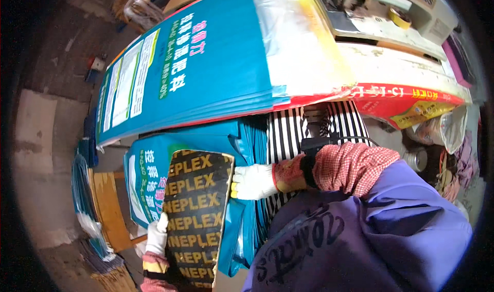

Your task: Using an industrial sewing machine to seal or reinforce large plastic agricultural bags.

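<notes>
A dark brown board (198, 222) with gold lettering and a pale cut edge stands in front of me, over blue printed sacks (149, 153). My left hand (158, 235), in a white glove, is closed on the board's left edge, its thumb along the side and the other fingers mostly hidden. At the opposite edge is my right hand (254, 181), also gloved, with yellow on its fingertips. Its fingers are bent together against the board's upper right side. Folded blue sacks hang just below that hand, beside my striped trousers (285, 138).
Beyond my knees lies a wide pile of flat blue sacks (221, 50), with white and yellow ones at its right. A sewing machine (386, 9) stands at the far right, near red sacks (381, 104). Wooden furniture (108, 204) and bundled sacks (87, 199) are at left.
</notes>
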### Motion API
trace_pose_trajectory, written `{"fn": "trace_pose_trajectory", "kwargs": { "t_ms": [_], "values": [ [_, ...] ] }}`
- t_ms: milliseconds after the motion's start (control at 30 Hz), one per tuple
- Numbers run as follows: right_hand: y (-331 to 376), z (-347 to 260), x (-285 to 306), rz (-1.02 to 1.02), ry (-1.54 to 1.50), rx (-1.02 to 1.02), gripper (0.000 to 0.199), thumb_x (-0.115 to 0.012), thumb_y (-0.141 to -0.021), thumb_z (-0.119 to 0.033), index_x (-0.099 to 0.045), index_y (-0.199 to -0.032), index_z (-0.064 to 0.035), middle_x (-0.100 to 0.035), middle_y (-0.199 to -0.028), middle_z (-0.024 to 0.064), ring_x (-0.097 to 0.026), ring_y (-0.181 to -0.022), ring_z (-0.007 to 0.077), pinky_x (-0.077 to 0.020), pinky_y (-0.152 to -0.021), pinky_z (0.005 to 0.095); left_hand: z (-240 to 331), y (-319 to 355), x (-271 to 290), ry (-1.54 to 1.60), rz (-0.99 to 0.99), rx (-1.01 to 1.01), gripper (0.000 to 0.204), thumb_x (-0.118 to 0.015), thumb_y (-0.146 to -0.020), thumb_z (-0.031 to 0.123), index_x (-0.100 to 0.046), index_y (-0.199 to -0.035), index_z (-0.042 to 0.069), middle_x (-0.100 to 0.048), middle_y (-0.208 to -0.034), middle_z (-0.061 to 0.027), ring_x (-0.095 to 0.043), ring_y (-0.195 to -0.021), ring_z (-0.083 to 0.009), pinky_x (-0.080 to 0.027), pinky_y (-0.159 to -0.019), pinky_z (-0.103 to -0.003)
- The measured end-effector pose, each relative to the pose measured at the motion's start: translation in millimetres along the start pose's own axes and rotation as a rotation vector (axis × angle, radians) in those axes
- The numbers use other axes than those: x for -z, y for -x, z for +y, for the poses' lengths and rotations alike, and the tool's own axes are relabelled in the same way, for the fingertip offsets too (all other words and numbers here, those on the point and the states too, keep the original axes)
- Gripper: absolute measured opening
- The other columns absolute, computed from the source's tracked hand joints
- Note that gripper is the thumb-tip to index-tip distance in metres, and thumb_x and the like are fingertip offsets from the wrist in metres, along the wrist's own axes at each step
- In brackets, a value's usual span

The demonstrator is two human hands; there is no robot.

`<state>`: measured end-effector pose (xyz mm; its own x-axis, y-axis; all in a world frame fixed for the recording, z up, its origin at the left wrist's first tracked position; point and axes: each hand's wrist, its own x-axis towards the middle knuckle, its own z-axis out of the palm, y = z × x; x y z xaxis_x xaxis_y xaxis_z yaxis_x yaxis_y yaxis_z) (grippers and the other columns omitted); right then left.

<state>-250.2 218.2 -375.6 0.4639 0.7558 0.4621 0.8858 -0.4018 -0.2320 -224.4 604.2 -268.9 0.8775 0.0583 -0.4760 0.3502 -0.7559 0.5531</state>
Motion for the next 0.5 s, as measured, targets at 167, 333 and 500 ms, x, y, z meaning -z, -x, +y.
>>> {"fn": "trace_pose_trajectory", "kwargs": {
  "t_ms": [167,333,500],
  "values": [
    [10,14,-6,0.277,0.009,-0.031,0.016,-0.049,-0.075,-0.020,-0.059,-0.082,-0.0080,-0.061,-0.087,0.0077,-0.056,-0.089,0.0265,-0.0409,-0.085,0.0415,102,-28,-57,-0.056,0.005,-0.116,0.053,-0.050,-0.088,0.049,-0.058,-0.079,-0.002,-0.052,-0.080,-0.0010,-0.039,-0.075,-0.0102,-0.038,-0.069,-0.025],
    [15,16,-13,0.231,-0.061,-0.023,0.013,-0.051,-0.072,-0.020,-0.059,-0.074,-0.0090,-0.060,-0.073,0.0087,-0.058,-0.076,0.0254,-0.0414,-0.073,0.0396,132,-46,-84,-0.078,0.051,-0.106,0.057,-0.047,-0.088,0.052,-0.061,-0.082,-0.003,-0.055,-0.084,-0.0032,-0.042,-0.079,-0.0120,-0.038,-0.075,-0.026],
    [20,13,-9,0.149,0.112,-0.167,0.017,-0.054,-0.068,-0.021,-0.064,-0.070,-0.0067,-0.062,-0.067,0.0080,-0.059,-0.072,0.0247,-0.0416,-0.078,0.0402,118,-114,-131,0.034,0.096,-0.069,0.063,-0.050,-0.085,0.056,-0.062,-0.087,-0.006,-0.057,-0.084,-0.0046,-0.044,-0.074,-0.0135,-0.040,-0.072,-0.024]
  ]
}}
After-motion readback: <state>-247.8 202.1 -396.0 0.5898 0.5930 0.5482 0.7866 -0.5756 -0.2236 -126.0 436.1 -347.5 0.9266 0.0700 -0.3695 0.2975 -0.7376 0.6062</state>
